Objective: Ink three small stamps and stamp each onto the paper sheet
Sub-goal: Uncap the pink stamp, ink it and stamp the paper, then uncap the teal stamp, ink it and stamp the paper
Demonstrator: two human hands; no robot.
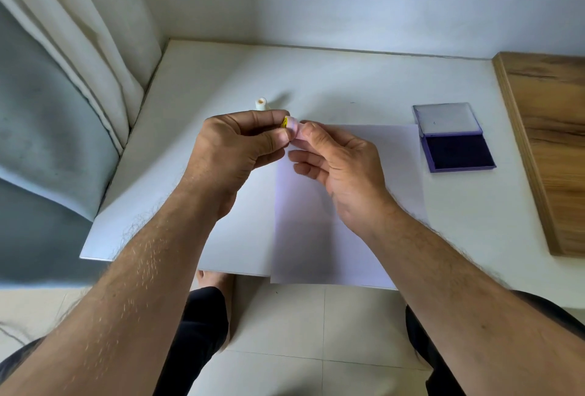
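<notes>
While the open purple ink pad (456, 142) lay far right, both hands, left (234, 155) and right (342, 170), pinched fingers onto one small pink stamp (292, 128) above the white paper sheet (316, 237).

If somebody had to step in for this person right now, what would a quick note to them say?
Left hand and right hand: both pinch one small pink stamp between their fingertips, held above the table.
Paper sheet: flat in front of the person, near edge overhanging the table; no prints visible on it.
Ink pad: open, to the right of the sheet.
Small white stamp: standing just beyond the left hand. A third stamp is not visible.
Done: nothing stamped, as far as can be seen.
Left: ink and press all three stamps.
</notes>
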